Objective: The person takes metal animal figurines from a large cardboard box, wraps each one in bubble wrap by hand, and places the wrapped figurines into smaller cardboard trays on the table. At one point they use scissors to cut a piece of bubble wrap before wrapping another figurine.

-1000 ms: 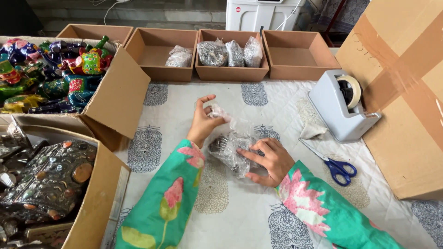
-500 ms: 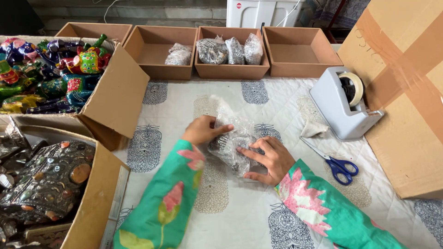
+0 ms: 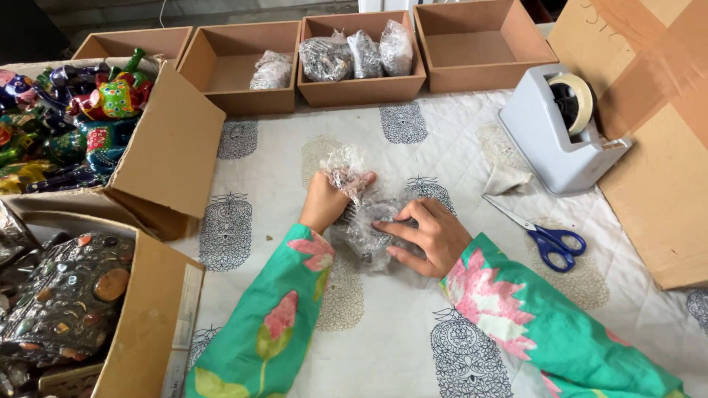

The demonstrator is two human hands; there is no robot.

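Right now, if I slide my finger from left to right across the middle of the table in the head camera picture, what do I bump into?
Box of colourful painted figures → left hand → bubble-wrapped bundle → right hand → blue-handled scissors → grey tape dispenser → big flat cardboard sheet.

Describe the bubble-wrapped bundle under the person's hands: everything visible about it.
The bubble-wrapped bundle is a small lumpy parcel of clear, crinkled bubble wrap around a dark, silvery patterned object whose shape cannot be made out. It lies on the white printed tablecloth, near the table's middle. A loose end of wrap stands up at its upper left, pinched by the left hand. The right hand lies flat against its right side, fingers pressing the wrap down. No tape shows on it.
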